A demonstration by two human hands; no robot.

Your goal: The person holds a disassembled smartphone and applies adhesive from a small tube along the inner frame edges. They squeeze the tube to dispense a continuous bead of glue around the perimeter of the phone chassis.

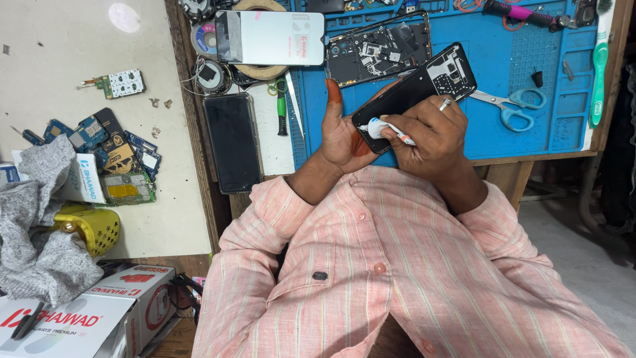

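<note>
- the phone (pixel 414 89), a flat glossy black slab with its back open at the top end, sits tilted above the blue mat (pixel 556 99).
- left hand (pixel 341 136) cradles its lower end, thumb upright, palm curled round the edge.
- right hand (pixel 430 136) is closed on a thin white tube (pixel 387 129), tip on the phone.
- nearby: 1 dark phone (pixel 233 141) flat on the worktop (pixel 86 53), blue-handled scissors (pixel 513 106), an opened phone (pixel 377 50).

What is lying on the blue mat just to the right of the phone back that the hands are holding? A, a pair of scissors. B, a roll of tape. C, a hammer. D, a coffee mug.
A: a pair of scissors with light blue handles lies on the blue mat, right of the phone back held by the left hand and right hand.
</note>
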